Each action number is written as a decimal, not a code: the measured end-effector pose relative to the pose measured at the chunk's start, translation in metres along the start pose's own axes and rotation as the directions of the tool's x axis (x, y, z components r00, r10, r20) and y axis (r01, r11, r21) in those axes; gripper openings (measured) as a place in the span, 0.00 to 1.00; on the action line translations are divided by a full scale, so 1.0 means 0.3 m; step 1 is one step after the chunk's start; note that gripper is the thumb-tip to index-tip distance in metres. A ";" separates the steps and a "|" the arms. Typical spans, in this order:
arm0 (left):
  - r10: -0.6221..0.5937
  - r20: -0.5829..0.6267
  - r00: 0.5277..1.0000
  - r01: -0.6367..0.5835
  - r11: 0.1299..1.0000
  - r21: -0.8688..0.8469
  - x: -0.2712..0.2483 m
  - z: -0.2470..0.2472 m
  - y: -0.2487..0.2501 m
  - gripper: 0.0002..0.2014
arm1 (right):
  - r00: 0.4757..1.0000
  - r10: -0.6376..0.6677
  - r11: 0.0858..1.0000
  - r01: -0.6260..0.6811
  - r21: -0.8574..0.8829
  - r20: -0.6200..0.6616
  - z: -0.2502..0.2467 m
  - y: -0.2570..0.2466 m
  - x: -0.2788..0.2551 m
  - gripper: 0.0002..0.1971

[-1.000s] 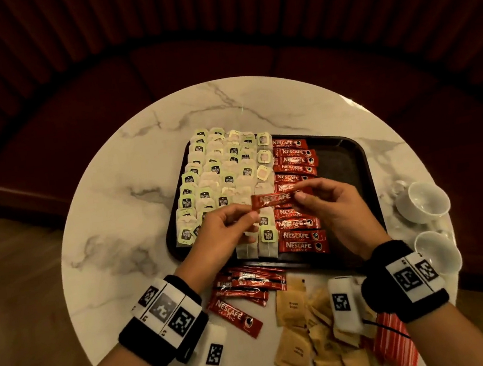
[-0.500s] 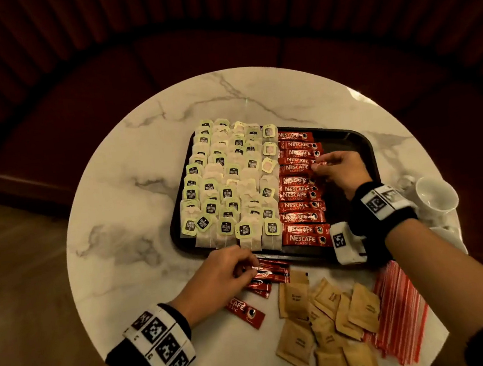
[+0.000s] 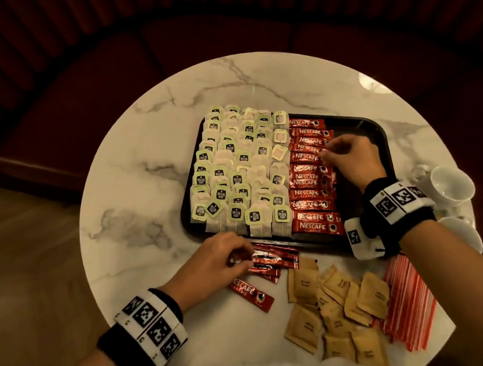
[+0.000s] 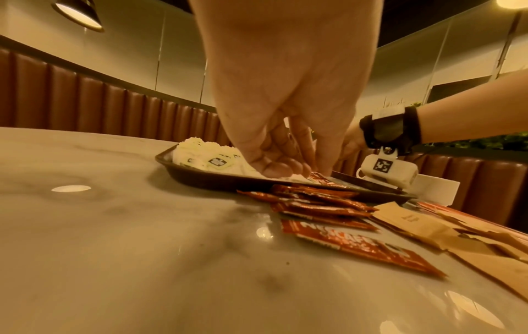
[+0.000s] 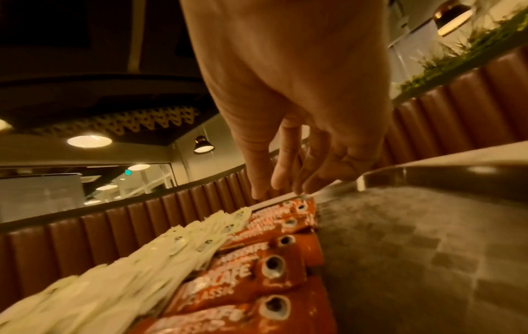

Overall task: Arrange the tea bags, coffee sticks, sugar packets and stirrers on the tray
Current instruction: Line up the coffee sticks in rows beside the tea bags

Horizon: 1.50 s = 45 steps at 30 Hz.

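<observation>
Round marble surface [image 3: 132, 196] carried a dark tray [image 3: 377, 135]. Tea bags [image 3: 232, 171] filled the tray's left part in overlapping rows; a column of red coffee sticks [image 3: 311, 192] lay just right of them. The tray's right part was bare.

Right hand [image 3: 350, 160] was over the tray, fingertips [image 5: 278, 183] down at the right ends of the upper sticks in the column. Its grip: fingers curved, drawn close together. Whether they pinched a stick or only touched it could not be told.

Left hand [image 3: 214, 265] lay on the surface just in front of the tray's near edge. Its grip: fingers and thumb closed at the left end of a small pile of loose coffee sticks [image 3: 274, 261]. Pinch looked likely but the contact was partly hidden in the left wrist view.

One single coffee stick [image 3: 252, 295] lay apart from the pile, nearer the person, angled. Brown sugar packets [image 3: 334, 302] lay scattered to the right of it on the surface. A bundle of red stirrers [image 3: 407, 308] lay beside the packets, further right. Two white cups [image 3: 450, 187] stood at the surface's right edge, past the tray.
</observation>
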<state>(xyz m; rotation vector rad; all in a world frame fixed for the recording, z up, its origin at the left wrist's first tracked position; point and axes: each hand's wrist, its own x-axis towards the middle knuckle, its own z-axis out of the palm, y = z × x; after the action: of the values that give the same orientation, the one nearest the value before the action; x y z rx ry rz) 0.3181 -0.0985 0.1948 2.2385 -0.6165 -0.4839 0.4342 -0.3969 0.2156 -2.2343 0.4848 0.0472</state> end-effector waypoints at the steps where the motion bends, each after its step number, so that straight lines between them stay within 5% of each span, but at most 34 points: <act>1: 0.015 0.035 0.999 -0.016 1.000 0.017 -0.010 -0.003 -0.009 0.15 | 0.996 -0.066 0.998 0.066 0.006 0.056 -0.001 -0.014 -0.041 0.09; 3: 0.065 0.099 0.993 -0.072 0.995 0.069 -0.036 -0.001 -0.031 0.24 | 0.950 -0.200 0.979 0.200 0.025 0.239 0.005 -0.033 -0.148 0.06; 7: 0.194 0.150 0.970 -0.232 0.924 0.304 -0.087 0.037 -0.077 0.37 | 0.742 -0.327 0.911 0.411 -0.012 0.585 0.040 -0.019 -0.354 0.07; 12: 0.267 0.129 0.955 -0.296 0.832 0.469 -0.104 0.086 -0.098 0.32 | 0.648 -0.351 0.839 0.538 -0.080 0.676 0.097 0.052 -0.476 0.13; 20: 0.315 0.047 0.948 -0.302 0.845 0.441 -0.132 0.120 -0.095 0.23 | 0.632 -0.383 0.776 0.615 -0.136 0.673 0.173 0.073 -0.539 0.18; 26: 0.341 0.034 0.940 -0.289 0.738 0.610 -0.132 0.135 -0.056 0.21 | 0.637 -0.369 0.769 0.618 -0.163 0.677 0.199 0.061 -0.570 0.18; 33: 0.237 0.086 0.968 -0.224 0.652 0.724 -0.114 0.179 0.008 0.20 | 0.683 -0.329 0.833 0.535 -0.140 0.652 0.200 0.045 -0.582 0.19; 37: 0.193 0.098 0.976 -0.197 0.600 0.775 -0.114 0.185 0.028 0.17 | 0.665 -0.291 0.822 0.541 -0.175 0.688 0.184 0.054 -0.576 0.18; 40: 0.159 0.075 0.984 -0.158 0.612 0.775 -0.103 0.181 0.021 0.13 | 0.682 -0.296 0.846 0.512 -0.148 0.668 0.169 0.064 -0.576 0.16; 45: 0.112 0.055 0.992 -0.118 0.710 0.695 -0.116 0.142 0.014 0.23 | 0.748 -0.318 0.895 0.440 -0.077 0.582 0.122 0.056 -0.588 0.12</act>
<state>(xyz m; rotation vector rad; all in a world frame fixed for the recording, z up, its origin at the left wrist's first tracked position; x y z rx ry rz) 0.2668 -0.1054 0.1757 2.8818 -1.0790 -0.1994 0.2696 -0.3215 0.2136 -2.3384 -0.3220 0.5473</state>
